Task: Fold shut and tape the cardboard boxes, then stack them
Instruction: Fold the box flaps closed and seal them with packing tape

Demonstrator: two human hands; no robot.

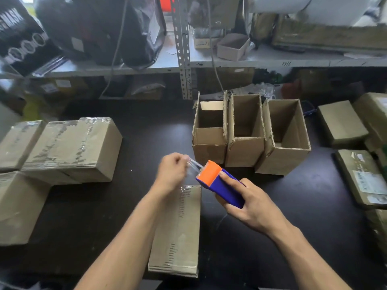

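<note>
My right hand (249,204) grips a blue tape dispenser with an orange cutter head (217,181) above the dark table. My left hand (170,173) pinches the free end of the clear tape (194,165), which stretches from the cutter. Below both hands lies a closed, taped cardboard box (180,233), long side pointing away from me. Three open boxes (249,130) stand upright side by side behind the hands. A stack of closed, taped boxes (71,149) sits at the left.
More closed parcels (343,124) lie along the right edge, some with labels (364,178). A metal shelf (188,63) with bags and small boxes runs behind the table. Bare dark tabletop (146,139) shows between the left stack and the open boxes.
</note>
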